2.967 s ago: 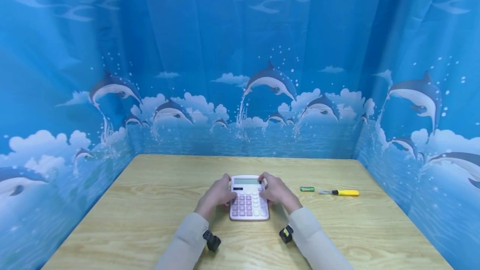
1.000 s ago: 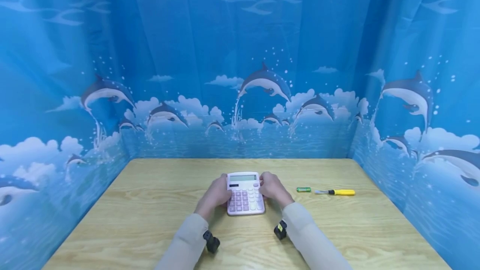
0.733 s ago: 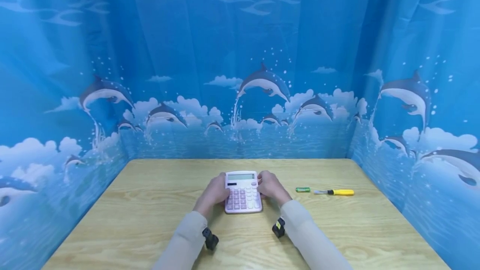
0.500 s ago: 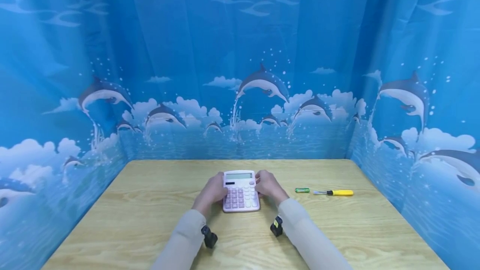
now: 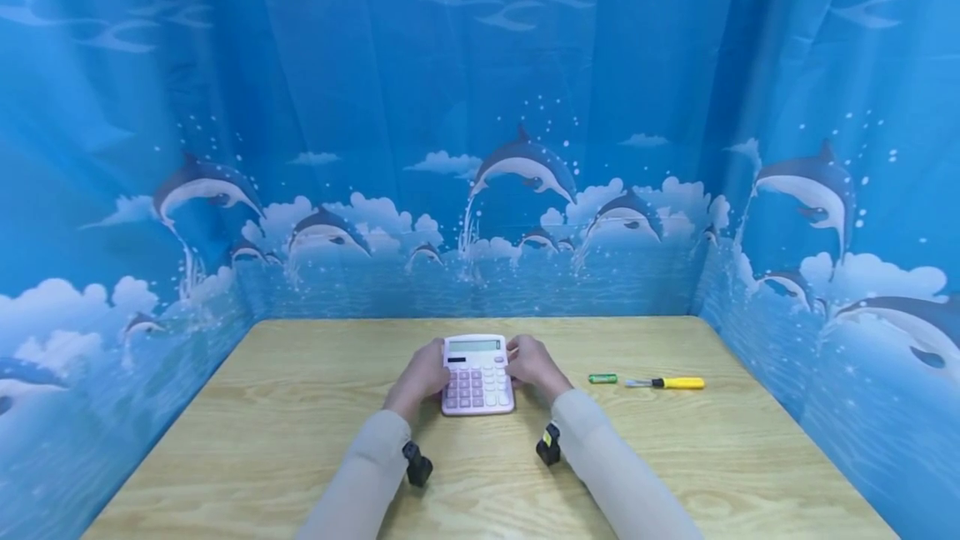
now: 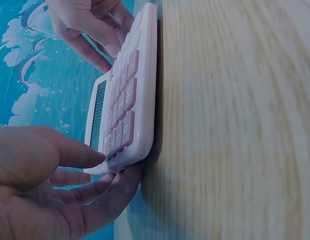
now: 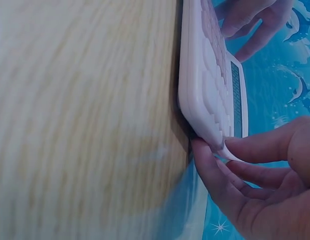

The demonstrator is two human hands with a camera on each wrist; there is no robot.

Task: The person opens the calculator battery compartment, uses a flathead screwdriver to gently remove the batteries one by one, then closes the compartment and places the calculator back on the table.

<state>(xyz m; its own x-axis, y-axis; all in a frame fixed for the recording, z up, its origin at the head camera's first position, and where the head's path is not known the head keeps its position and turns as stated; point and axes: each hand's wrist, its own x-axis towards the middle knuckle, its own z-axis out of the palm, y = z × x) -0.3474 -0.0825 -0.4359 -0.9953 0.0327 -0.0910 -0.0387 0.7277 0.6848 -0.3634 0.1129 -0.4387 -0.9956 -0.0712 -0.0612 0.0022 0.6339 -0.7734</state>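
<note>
A pink calculator (image 5: 477,377) with a grey display faces up near the middle of the table, close in front of the person. My left hand (image 5: 422,373) grips its left edge; in the left wrist view the thumb (image 6: 79,152) lies on the top face and other fingers reach under the side. On the opposite edge my right hand (image 5: 534,363) pinches the calculator, thumb above and a finger below, as the right wrist view shows. A dark shadow line runs under the case; whether it is fully lifted I cannot tell. The underside is hidden.
Right of the calculator a green battery (image 5: 603,378) lies on the wooden table (image 5: 300,440). Beside it is a screwdriver (image 5: 678,383) with a yellow handle. A blue dolphin-print curtain (image 5: 450,65) encloses the back and both sides.
Both hands have carried the calculator slightly left and away from the person in the head view. The view has shifted a little too. Its display now shows a digit at the right end.
</note>
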